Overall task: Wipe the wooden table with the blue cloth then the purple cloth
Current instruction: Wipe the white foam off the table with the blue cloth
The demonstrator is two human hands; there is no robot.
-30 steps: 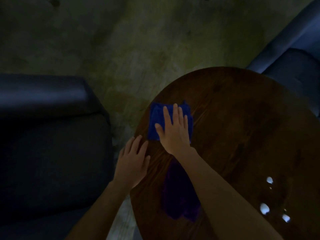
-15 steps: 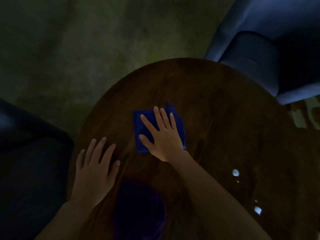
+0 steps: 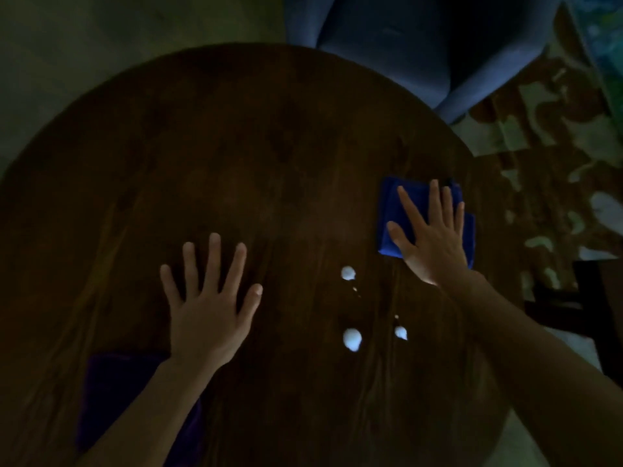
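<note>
A round dark wooden table (image 3: 256, 136) fills most of the dim view. My right hand (image 3: 429, 237) lies flat with fingers spread on a folded blue cloth (image 3: 392, 210) near the table's right edge, pressing it onto the wood. My left hand (image 3: 210, 305) rests flat on the bare tabletop at centre left, fingers apart, holding nothing. A purple cloth (image 3: 114, 396) lies at the near left of the table, partly hidden under my left forearm.
Three bright white spots (image 3: 352, 338) shine on the wood between my hands. A blue upholstered chair (image 3: 404, 38) stands beyond the table's far right edge. A patterned rug (image 3: 553, 156) covers the floor to the right.
My right hand has slid the blue cloth from the table's left side across to its right edge. The view has swung right, and my left hand has stayed flat on the wood.
</note>
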